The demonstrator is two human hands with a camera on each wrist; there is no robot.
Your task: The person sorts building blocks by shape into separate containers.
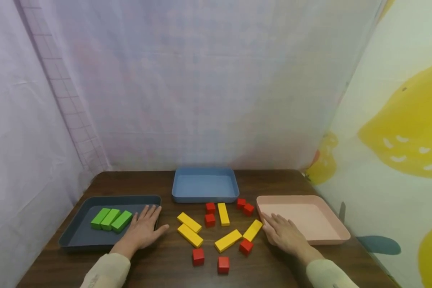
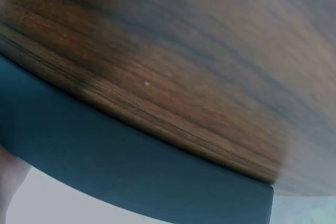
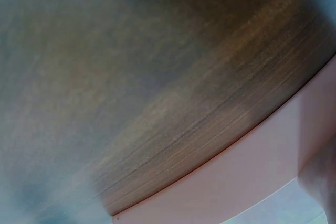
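Observation:
My left hand (image 1: pixel 144 229) lies with fingers straight and spread across the right edge of a dark blue-grey tray (image 1: pixel 75 236). Three green blocks (image 1: pixel 111 219) sit side by side in that tray, left of the fingertips. On the other side, my right hand (image 1: pixel 285 236) rests over the left rim of a pink tray (image 1: pixel 309 216), fingers extended, holding nothing. In the left wrist view the dark tray's wall (image 2: pixel 131 166) stands on the wood. The right wrist view has the pink tray's wall (image 3: pixel 236 166), with a bit of the hand at the edge.
Between the hands, several yellow blocks (image 1: pixel 228 240) and several red cubes (image 1: pixel 223 264) are scattered on the dark wooden table (image 1: pixel 158 268). A blue tray (image 1: pixel 205 199) stands at the back middle. White curtains (image 1: pixel 209 88) hang behind, and a lemon-patterned cloth (image 1: pixel 399 196) borders the right.

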